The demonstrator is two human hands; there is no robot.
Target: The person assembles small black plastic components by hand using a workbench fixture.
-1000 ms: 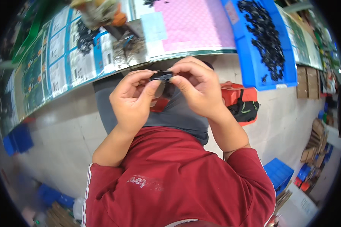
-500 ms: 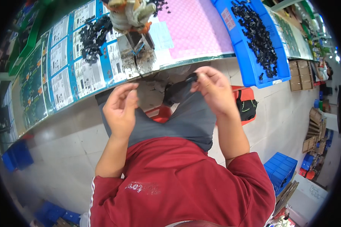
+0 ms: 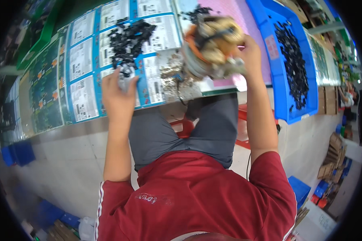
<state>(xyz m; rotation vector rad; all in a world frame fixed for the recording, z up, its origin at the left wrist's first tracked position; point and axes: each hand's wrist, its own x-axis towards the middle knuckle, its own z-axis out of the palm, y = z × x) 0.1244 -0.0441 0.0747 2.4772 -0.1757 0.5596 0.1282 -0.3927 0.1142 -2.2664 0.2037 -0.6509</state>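
Observation:
My left hand (image 3: 119, 93) reaches onto the table at the near edge of a pile of small black parts (image 3: 130, 40). Its thumb and fingers are apart, with nothing visible between them. Over on the right, my right hand (image 3: 250, 58) is raised beside a bulky tool head wrapped in yellowish cloth and tape (image 3: 217, 48). That wrapped head hides most of its fingertips, so I cannot tell whether it grips anything. Below the head lies a worn, stained metal plate (image 3: 171, 66). A smaller heap of black parts (image 3: 199, 14) sits behind the head.
A blue tray (image 3: 275, 86) with many black parts stands to the right of a pink sheet (image 3: 251, 24). Printed sheets with blue borders (image 3: 82, 60) cover the left tabletop. A red stool (image 3: 242, 134) is under the table edge. A green crate (image 3: 32, 52) stands far left.
Both hands moved from over my lap onto the table, the left to the black pile, the right beside the wrapped head. The dark part pinched in my right hand is now out of sight. The view shifted.

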